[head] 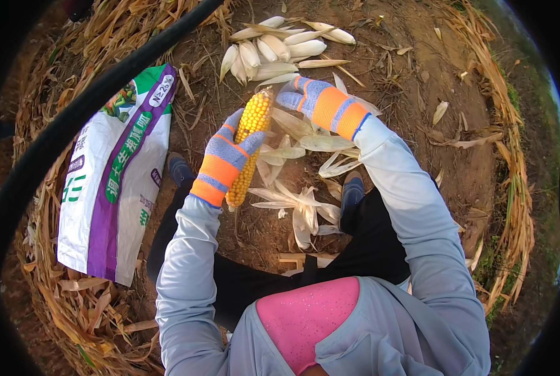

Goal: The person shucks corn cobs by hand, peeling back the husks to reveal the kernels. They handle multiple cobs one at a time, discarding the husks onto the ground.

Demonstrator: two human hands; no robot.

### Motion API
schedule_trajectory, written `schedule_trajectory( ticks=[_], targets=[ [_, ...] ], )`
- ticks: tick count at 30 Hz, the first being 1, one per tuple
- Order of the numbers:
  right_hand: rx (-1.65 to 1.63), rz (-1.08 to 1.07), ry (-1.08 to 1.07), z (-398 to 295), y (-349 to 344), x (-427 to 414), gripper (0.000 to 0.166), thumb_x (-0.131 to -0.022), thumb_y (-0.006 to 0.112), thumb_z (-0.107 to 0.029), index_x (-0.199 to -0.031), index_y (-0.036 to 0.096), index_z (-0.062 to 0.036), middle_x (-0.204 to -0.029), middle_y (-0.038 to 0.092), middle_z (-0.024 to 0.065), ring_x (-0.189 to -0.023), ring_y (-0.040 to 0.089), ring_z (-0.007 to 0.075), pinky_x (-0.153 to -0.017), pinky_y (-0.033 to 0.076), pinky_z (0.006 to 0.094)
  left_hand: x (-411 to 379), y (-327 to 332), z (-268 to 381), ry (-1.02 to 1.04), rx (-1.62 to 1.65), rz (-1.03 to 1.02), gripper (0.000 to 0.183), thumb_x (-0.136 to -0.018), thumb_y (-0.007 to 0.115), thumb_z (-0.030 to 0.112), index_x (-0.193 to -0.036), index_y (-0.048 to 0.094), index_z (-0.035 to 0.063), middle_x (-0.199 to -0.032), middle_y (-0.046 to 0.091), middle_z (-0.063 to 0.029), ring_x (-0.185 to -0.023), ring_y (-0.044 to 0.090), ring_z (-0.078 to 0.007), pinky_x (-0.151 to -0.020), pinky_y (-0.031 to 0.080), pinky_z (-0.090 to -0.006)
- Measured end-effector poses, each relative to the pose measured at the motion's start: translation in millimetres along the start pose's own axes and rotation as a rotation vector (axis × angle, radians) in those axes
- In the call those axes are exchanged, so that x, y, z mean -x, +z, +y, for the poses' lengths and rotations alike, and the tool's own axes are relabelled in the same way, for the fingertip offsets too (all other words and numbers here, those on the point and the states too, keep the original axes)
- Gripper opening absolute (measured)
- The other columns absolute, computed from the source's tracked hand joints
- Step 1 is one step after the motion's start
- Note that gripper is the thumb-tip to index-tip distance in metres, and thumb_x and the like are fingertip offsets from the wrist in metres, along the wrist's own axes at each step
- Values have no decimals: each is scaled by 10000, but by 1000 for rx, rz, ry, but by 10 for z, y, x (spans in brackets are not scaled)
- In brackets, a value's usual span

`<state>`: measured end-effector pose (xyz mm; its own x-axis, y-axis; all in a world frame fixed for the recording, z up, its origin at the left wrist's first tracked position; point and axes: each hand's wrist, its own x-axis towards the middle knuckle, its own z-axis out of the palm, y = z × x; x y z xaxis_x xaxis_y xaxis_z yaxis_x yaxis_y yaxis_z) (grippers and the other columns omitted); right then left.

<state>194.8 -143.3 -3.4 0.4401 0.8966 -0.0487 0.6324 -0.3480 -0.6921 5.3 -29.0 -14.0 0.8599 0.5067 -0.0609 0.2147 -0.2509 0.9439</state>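
Note:
My left hand [223,157], in a grey and orange striped knit glove, grips a bare ear of yellow corn [255,115] around its middle. The ear stands at a slant, with its far end towards my right hand [321,104]. That hand wears a matching glove, its fingers bent close beside the ear's far end; whether anything is between them is hidden. Just beyond the hands lies a pile of corn ears [280,49] in pale husks. Stripped husks [303,134] are strewn beneath my hands, and another husk clump [306,211] lies between my feet.
A white, purple and green woven sack [129,202] bearing writing lies at my left. Dry corn stalks [80,324] border the ground on the left, with more stalks [510,155] on the right. My shoes [353,195] flank the husks. A dark strap [96,89] crosses the upper left.

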Motion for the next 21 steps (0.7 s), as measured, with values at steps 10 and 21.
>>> schedule_trajectory(
  ticks=[10, 21],
  targets=[
    [322, 182, 84, -16, -156, 37, 285, -825, 506, -317, -921, 561, -54, -819, 593, 172, -772, 555, 333, -661, 446, 371, 43, -50, 99, -246, 549, -125, 431, -835, 546, 302, -1128, 446, 2, -898, 593, -100, -711, 575, -143, -635, 486, -253],
    [-15, -179, -23, -439, 89, 162, 395, -805, 534, -388, -937, 556, -16, -854, 597, 197, -815, 555, 364, -709, 430, 389, 72, -44, 90, -325, 756, -203, 413, -867, 465, 345, -1085, 495, -5, -881, 605, -130, -732, 603, -197, -656, 506, -304]
  ],
)
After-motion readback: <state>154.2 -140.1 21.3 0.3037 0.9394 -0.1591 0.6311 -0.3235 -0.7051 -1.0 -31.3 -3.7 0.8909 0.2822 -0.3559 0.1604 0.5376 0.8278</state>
